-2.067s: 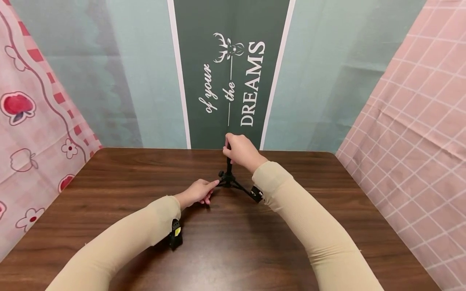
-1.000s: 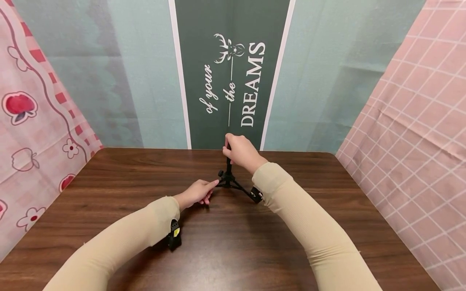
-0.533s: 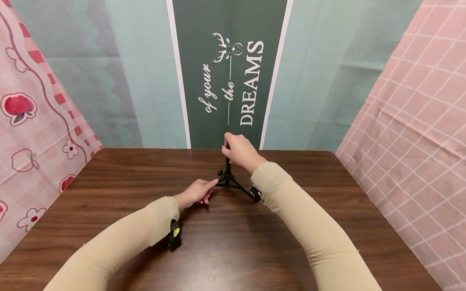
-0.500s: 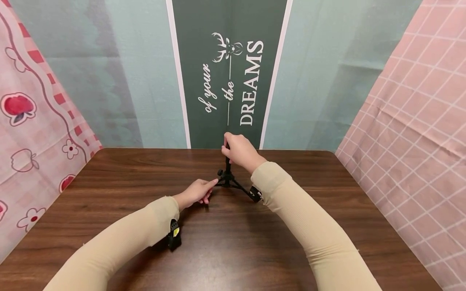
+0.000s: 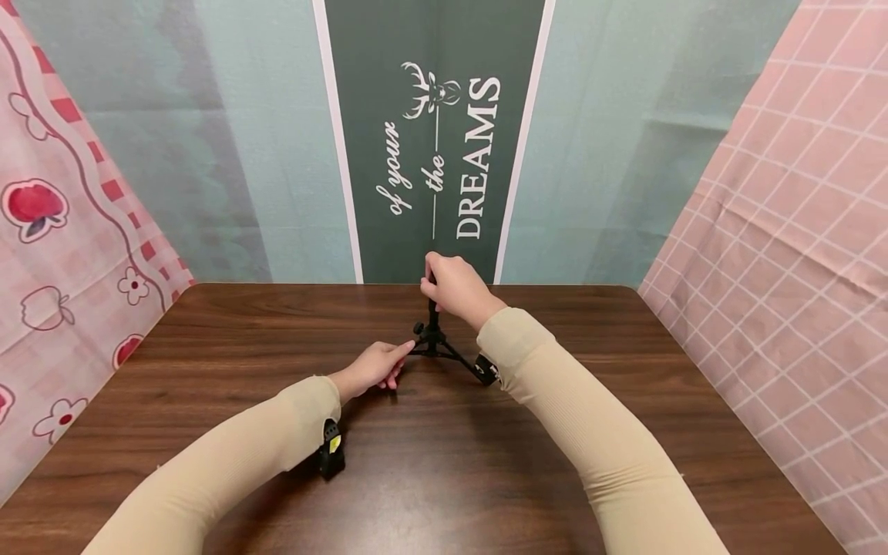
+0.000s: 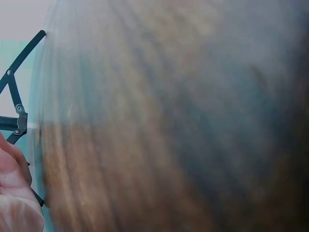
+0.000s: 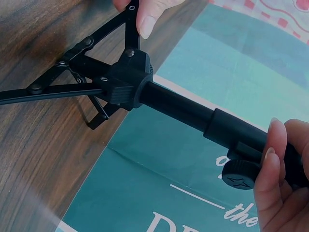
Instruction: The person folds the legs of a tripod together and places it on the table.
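A black tripod stand stands upright on the table with its legs spread. My right hand grips the upper part of its column. In the right wrist view, the fingers curl round the column right beside a round black knob, and the hub with its hinged braces shows in full. My left hand pinches one leg low down, to the left of the hub. In the left wrist view, part of the left hand and the tripod's leg joints appear at the left edge.
The brown wood-grain table ends at a blue-green cloth with white lettering behind the tripod. Patterned pink cloths hang at the left and right. Both wrists carry black cameras; the left camera is close over the table.
Both hands keep the same hold on the tripod, which stays in place. Only a slight shift of the whole head view to the left shows.
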{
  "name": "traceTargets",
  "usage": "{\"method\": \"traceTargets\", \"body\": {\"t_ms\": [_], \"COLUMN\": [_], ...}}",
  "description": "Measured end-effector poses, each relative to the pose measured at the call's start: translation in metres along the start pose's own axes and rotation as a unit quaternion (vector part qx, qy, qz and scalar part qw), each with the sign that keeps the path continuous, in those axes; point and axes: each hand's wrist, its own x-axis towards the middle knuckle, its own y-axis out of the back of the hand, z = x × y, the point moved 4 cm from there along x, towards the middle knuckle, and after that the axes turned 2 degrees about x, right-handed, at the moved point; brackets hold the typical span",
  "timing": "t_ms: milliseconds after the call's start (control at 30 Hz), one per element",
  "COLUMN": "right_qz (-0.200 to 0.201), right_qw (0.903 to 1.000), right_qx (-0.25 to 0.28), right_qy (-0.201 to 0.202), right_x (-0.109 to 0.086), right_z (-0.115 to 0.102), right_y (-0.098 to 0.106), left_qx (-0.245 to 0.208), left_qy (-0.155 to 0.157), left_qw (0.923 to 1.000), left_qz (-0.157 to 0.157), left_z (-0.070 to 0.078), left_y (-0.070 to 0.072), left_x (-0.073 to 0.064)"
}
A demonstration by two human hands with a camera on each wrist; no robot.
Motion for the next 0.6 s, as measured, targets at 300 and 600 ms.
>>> {"method": "traceTargets", "body": {"t_ms": [300, 600], "right_qz": [0.002, 0.002], "right_qw": [1.0000, 1.0000], "right_qx": [0.005, 0.003], "right_qy": [0.001, 0.007], "right_x": [-0.0011, -0.0007], "right_z": [0.0003, -0.0019], "right_y": [0.0007, 0.0005], "left_qx": [-0.002, -0.008], "left_qy": [-0.003, -0.009], "left_qw": [1.0000, 0.9999], "left_qz": [0.005, 0.011], "left_z": [0.0005, 0.0012], "left_y": [-0.0007, -0.0001], "left_x": [-0.0009, -0.0031]}}
